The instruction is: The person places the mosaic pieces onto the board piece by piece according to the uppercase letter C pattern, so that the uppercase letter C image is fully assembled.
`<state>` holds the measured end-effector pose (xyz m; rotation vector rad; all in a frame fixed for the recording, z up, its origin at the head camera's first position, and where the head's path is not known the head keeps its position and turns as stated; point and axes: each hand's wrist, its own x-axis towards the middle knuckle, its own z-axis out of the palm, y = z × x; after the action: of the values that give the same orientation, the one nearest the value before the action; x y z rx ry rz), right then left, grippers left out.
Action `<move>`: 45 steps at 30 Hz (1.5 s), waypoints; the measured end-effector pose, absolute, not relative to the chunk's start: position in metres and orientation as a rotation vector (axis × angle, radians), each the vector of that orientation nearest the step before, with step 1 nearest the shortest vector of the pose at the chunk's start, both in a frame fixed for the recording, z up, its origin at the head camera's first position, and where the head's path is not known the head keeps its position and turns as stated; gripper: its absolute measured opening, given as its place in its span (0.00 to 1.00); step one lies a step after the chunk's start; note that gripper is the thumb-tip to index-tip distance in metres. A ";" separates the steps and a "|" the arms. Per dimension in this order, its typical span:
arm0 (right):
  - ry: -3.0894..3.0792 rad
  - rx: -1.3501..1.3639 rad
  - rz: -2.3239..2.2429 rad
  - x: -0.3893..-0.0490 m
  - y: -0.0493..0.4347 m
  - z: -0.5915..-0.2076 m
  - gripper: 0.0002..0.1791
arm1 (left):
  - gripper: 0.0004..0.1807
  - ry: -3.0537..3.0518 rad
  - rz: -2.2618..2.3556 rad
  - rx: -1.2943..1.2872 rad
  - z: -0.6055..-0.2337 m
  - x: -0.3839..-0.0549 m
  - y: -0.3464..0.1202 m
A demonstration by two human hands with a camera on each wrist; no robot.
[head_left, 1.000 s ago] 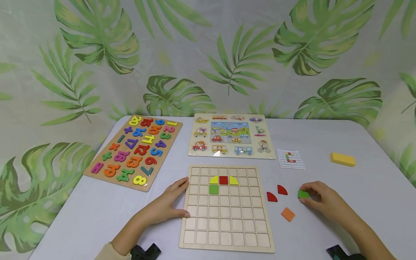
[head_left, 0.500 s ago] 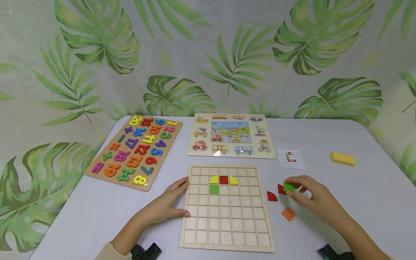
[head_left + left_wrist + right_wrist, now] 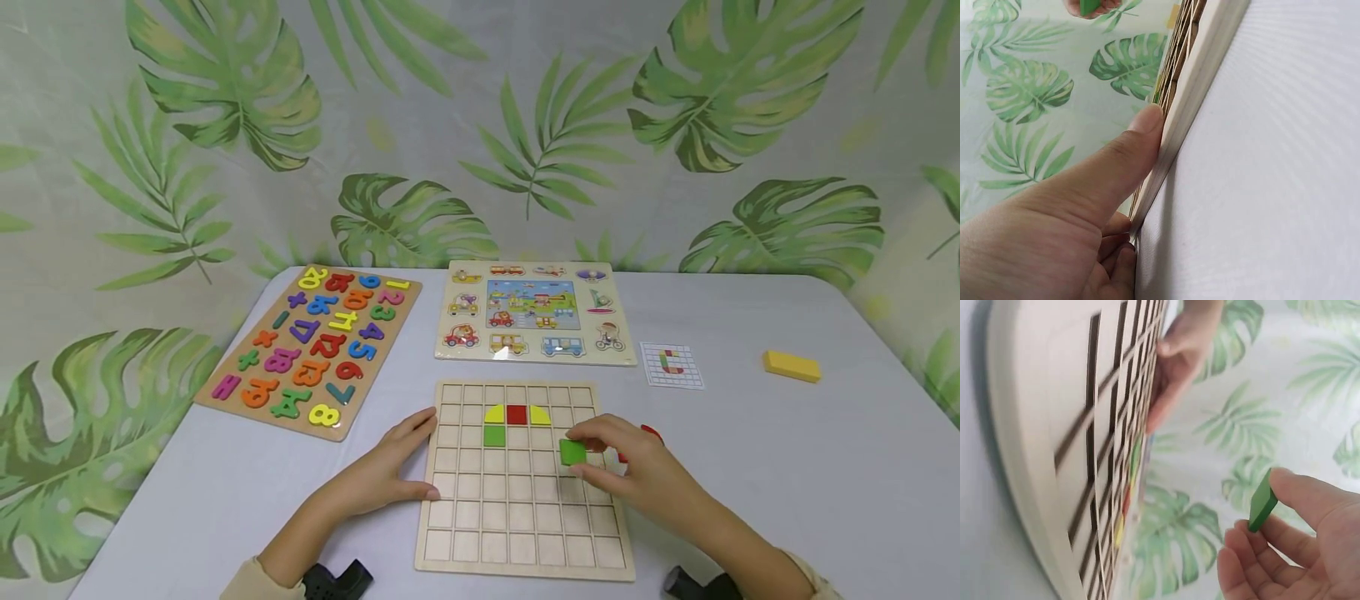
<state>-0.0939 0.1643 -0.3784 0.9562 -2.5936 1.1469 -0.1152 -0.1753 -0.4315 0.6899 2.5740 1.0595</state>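
Observation:
My right hand (image 3: 637, 458) pinches a green square tile (image 3: 573, 452) between thumb and fingertips, over the right part of the wooden grid board (image 3: 525, 563). In the right wrist view the tile (image 3: 1263, 501) appears edge-on, raised off the board. My left hand (image 3: 386, 467) rests against the board's left edge, thumb and fingers spread along it; in the left wrist view the thumb (image 3: 1110, 169) touches the rim. Set in the grid are a yellow quarter-round (image 3: 494, 414), a red square (image 3: 516, 415), a second yellow quarter-round (image 3: 539, 416) and a green square (image 3: 494, 436).
Red pieces (image 3: 651, 432) lie right of the board, mostly hidden behind my right hand. A pattern card (image 3: 672, 366) and a yellow block (image 3: 791, 367) lie farther right. Behind the board is a vehicle puzzle (image 3: 535, 314); a number puzzle (image 3: 307, 354) lies to the left.
My right hand has carried the green tile leftward from the table, past the red pieces, to above the board. The orange square is now hidden beneath that arm. My left hand has stayed put.

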 end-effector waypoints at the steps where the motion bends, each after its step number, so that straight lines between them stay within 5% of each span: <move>1: -2.590 0.982 1.163 -0.094 0.160 -0.380 0.19 | 0.52 2.572 1.061 0.689 -0.432 -0.115 -0.175; 20: -2.830 0.985 1.222 -0.111 0.099 -0.419 0.13 | 0.52 2.568 1.070 0.690 -0.431 -0.116 -0.175; 45: -2.804 0.949 1.234 -0.119 0.091 -0.427 0.11 | 0.53 2.579 1.066 0.683 -0.433 -0.115 -0.175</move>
<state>-0.1188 0.0911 -0.4273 0.9494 -2.8041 1.2336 -0.1151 -0.1750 -0.4329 0.6835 2.5794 1.0664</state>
